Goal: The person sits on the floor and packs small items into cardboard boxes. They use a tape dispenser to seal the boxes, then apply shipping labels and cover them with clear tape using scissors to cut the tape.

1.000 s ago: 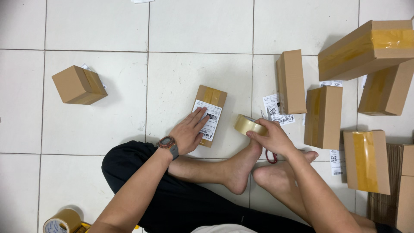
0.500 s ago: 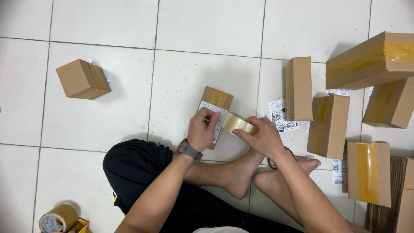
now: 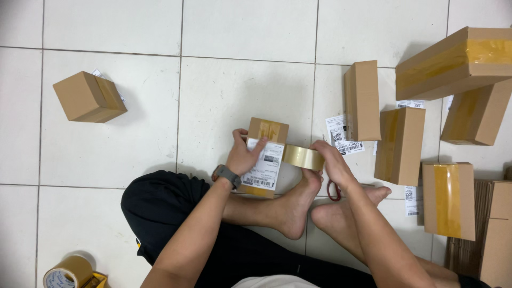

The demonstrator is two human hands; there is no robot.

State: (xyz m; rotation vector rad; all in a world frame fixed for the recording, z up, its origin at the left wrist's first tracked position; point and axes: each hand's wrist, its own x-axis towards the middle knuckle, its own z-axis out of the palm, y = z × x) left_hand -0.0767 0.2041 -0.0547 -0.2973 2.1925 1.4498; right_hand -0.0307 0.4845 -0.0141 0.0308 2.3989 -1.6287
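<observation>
Head view: a small brown cardboard box with a white label (image 3: pixel 263 158) lies on the white tiled floor (image 3: pixel 240 90) before the person's bare feet. Left hand (image 3: pixel 244 155) grips its left edge, wrist bent. Right hand (image 3: pixel 332 162) clasps a clear tape roll (image 3: pixel 302 157) against the box's right side.

white tiled floor (image 3: pixel 240 96) under cardboard boxes (image 3: pixel 89 97)

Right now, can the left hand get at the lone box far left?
Probably not without leaning: the left hand presses the labelled box, and the lone box sits well off across bare tiles. Nothing blocks it.
</observation>
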